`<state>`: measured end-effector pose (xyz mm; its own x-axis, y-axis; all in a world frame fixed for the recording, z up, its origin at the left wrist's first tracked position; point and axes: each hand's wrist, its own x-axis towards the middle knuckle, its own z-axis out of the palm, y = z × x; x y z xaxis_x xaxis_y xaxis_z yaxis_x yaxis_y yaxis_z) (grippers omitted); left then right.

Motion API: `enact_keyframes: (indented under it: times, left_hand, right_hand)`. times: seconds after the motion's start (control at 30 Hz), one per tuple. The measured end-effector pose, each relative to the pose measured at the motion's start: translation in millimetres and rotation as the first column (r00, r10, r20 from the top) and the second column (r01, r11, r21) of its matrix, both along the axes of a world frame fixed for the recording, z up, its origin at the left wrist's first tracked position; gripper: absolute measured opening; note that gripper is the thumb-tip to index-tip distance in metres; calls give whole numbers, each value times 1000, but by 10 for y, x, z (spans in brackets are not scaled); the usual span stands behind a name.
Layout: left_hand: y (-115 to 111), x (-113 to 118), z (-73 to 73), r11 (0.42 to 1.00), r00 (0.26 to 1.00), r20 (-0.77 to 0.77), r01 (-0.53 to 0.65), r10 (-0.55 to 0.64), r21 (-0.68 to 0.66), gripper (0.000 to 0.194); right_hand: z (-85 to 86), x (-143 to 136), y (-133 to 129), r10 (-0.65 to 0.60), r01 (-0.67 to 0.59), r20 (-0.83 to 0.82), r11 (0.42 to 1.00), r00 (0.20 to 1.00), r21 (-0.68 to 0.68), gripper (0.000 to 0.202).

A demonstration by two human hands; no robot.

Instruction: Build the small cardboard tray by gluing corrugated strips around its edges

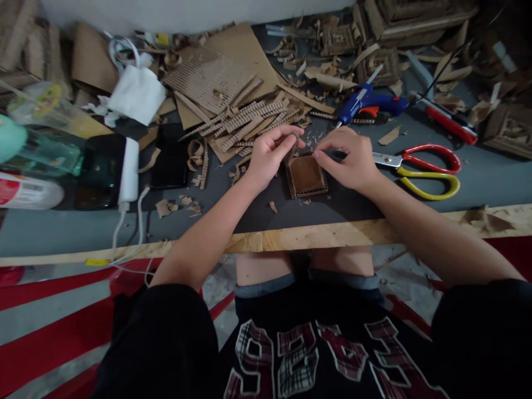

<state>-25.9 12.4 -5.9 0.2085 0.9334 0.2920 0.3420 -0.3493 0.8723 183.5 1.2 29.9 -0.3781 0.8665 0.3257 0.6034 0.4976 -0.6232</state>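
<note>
A small square cardboard piece (308,175), edged with corrugated strips, lies on the grey tabletop between my hands. My left hand (272,154) pinches a corrugated cardboard strip (295,145) at the piece's far left corner. At the far right side, my right hand (348,158) has thumb and fingers pressed together close to the rim; whatever sits between those fingertips is too small to make out. Beyond my right hand rests a blue glue gun (361,105), nozzle towards me. Scissors (428,169) with one red and one yellow handle lie to the right, their blades partly behind that hand.
Loose corrugated strips (249,124) and cardboard sheets (211,77) pile up at the back. Left are a black phone (169,160), a white power bank (128,169) with a cable, bottles, and a tissue roll (139,94). A red-handled cutter (451,124) lies right. A wooden strip (291,238) edges the table.
</note>
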Motion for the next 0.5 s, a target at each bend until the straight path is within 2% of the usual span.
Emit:
enact_keyframes:
  times: [0.07,0.13,0.17,0.2,0.23,0.27,0.3,0.33,0.4,0.5]
  left_hand:
    - [1,4,18,999,999,-32,-37,38,17,47]
    - [7,8,24,997,997,-42,-58,61,51,49]
    - [9,10,24,996,997,-42,-65,68,59,49]
    - [10,12,22,996,997,-42,-68,71,60,47]
    - [11,15,19,996,996,-40,-71,74,54,45]
    - [11,18,15,996,996,-37,-74,76,44,43]
    - [13,20,10,997,997,-33,-75,76,32,42]
    - [16,22,3,997,997,-25,-74,75,21,41]
    - [27,26,-13,998,998,0,-63,63,8,37]
    - [46,31,-47,998,998,41,-57,56,8,31]
  right_hand:
    - [158,152,-30,-105,107,27,992,994,-60,25]
    - [325,437,-77,-168,186,138,974,976,-130,27]
    - [394,623,-106,-240,262,213,962,947,-80,25]
    - [445,827,-136,-298,325,336,945,894,-26,27]
    - [475,1038,-165,-326,390,492,920,807,-29,31]
    - [482,1242,-191,-309,439,631,897,712,-57,35]
    - [468,1427,-213,-238,460,725,879,646,-122,41]
    - [437,1582,-231,-148,433,759,881,634,-190,50]
    - [346,1779,-260,-83,355,747,910,660,-213,60]
    - [231,1808,-295,-91,280,726,949,682,-144,61]
